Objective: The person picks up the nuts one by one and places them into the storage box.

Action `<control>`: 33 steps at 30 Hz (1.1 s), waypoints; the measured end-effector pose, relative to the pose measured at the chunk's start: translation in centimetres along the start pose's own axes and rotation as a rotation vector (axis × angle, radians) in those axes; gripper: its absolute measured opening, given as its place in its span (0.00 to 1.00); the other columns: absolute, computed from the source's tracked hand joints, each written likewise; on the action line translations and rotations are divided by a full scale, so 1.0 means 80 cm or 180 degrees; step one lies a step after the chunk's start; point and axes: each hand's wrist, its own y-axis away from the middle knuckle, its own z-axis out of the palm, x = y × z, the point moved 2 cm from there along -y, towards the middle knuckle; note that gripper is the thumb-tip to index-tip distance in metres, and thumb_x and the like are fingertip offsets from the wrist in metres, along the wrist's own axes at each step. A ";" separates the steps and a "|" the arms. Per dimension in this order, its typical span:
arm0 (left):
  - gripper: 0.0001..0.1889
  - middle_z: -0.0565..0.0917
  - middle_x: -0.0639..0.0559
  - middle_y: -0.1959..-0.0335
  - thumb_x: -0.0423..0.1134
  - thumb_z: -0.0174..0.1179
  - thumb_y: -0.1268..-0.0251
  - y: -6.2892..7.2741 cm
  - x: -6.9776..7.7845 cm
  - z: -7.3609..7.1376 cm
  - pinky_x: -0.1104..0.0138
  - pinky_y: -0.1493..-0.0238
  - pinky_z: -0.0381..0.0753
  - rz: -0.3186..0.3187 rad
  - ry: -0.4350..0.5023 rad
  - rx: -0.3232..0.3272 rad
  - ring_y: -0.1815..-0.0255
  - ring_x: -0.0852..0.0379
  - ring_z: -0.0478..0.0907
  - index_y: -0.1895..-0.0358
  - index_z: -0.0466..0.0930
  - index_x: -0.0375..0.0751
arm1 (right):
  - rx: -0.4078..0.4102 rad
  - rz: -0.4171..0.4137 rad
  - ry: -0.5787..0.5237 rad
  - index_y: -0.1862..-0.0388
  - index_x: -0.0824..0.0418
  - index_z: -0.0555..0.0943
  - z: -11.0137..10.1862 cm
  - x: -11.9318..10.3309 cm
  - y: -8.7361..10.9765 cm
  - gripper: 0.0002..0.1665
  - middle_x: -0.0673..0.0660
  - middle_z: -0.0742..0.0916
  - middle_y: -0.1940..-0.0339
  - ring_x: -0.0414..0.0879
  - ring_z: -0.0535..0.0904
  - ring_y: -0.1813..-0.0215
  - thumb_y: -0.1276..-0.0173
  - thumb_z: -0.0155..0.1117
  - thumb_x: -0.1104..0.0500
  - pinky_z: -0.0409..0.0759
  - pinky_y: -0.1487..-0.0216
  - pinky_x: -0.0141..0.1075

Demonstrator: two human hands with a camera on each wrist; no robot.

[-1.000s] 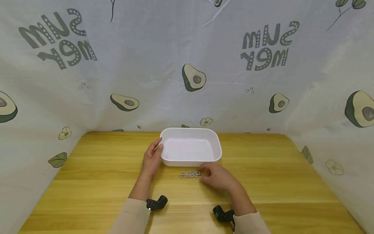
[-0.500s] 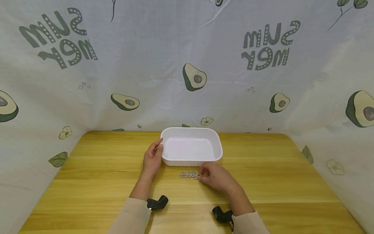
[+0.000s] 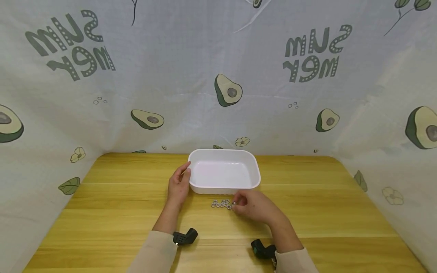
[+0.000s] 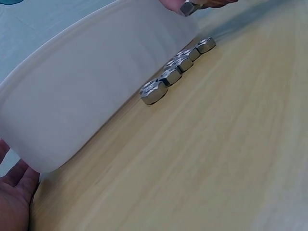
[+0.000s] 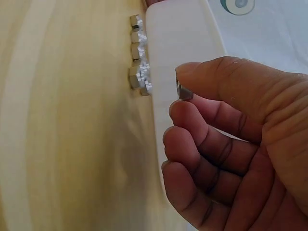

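My right hand pinches one metal hex nut between thumb and fingertip, just in front of a white plastic tray. The other fingers curl loosely below it in the right wrist view. Close to the tray's front wall, several more hex nuts lie in a tight cluster on the wooden table; the left wrist view shows them from the side. At the tray's left end, my left hand rests its fairly straight fingers against the wall and rim. Part of that hand is hidden behind the tray corner in the left wrist view.
The yellow wood-grain table stretches out on both sides of the tray. Behind it hangs a pale cloth printed with avocados. Each wrist wears a black camera, one on the left and one on the right.
My right hand has taken hold of the nut at the cluster's right end and lifted it slightly off the table. The left hand and tray stay in place.
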 end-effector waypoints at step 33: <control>0.20 0.73 0.40 0.27 0.40 0.56 0.23 -0.005 -0.003 -0.002 0.50 0.27 0.72 -0.0062 0.0159 0.0012 0.28 0.41 0.73 0.33 0.78 0.40 | 0.0838 0.0018 0.0289 0.59 0.55 0.85 -0.031 -0.036 -0.025 0.09 0.49 0.81 0.76 0.43 0.72 0.73 0.34 0.73 0.53 0.73 0.74 0.31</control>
